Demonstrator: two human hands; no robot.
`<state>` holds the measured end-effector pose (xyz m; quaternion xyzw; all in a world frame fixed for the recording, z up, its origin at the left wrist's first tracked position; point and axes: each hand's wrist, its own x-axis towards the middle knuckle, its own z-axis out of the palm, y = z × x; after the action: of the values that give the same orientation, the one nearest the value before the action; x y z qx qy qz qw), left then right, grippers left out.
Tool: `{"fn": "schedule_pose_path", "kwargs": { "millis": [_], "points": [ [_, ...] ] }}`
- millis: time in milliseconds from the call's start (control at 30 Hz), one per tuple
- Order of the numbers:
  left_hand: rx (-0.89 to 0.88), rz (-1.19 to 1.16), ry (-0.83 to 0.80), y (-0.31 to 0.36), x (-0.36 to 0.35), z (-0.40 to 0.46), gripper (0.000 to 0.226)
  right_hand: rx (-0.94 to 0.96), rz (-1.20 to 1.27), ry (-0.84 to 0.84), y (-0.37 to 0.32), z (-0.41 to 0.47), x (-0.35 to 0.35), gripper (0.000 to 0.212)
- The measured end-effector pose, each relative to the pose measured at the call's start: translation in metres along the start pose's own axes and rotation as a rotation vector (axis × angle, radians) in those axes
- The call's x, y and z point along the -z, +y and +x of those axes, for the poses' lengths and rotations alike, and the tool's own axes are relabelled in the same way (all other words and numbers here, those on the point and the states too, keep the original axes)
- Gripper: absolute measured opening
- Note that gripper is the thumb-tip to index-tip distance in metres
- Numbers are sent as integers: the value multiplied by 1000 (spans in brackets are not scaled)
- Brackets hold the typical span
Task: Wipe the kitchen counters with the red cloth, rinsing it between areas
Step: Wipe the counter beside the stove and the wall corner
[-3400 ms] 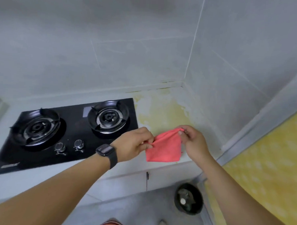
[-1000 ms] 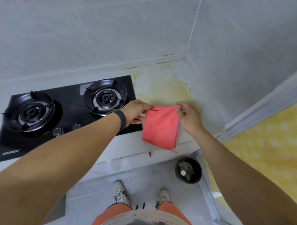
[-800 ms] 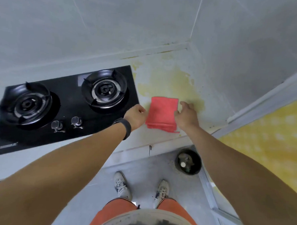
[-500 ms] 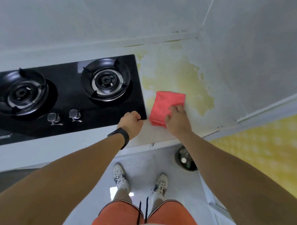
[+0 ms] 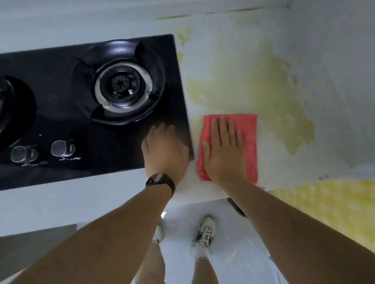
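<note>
The red cloth [image 5: 250, 142], held up folded between both hands a second ago, now lies flat on the stained bench [image 5: 276, 98] beside the hob [image 5: 80, 107], the right hand [image 5: 223, 152] pressing it open-palmed; the left hand [image 5: 164, 149] rests flat on the hob's corner. Wiping looks set to begin. No legible writing.

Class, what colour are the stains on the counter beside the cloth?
Yellow stains, clearest in the head view.
</note>
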<state>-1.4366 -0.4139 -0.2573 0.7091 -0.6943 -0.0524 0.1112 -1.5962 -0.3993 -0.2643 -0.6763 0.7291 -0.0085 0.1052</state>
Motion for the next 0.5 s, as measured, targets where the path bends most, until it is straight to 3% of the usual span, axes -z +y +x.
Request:
{"fn": "schedule_pose_path", "kwargs": {
  "millis": [267, 500],
  "points": [
    [8, 52, 15, 0, -5, 3, 49, 258, -78, -23, 0, 34, 8, 65],
    [1, 80, 38, 0, -6, 3, 48, 311, -63, 1, -13, 90, 11, 61]
  ]
}}
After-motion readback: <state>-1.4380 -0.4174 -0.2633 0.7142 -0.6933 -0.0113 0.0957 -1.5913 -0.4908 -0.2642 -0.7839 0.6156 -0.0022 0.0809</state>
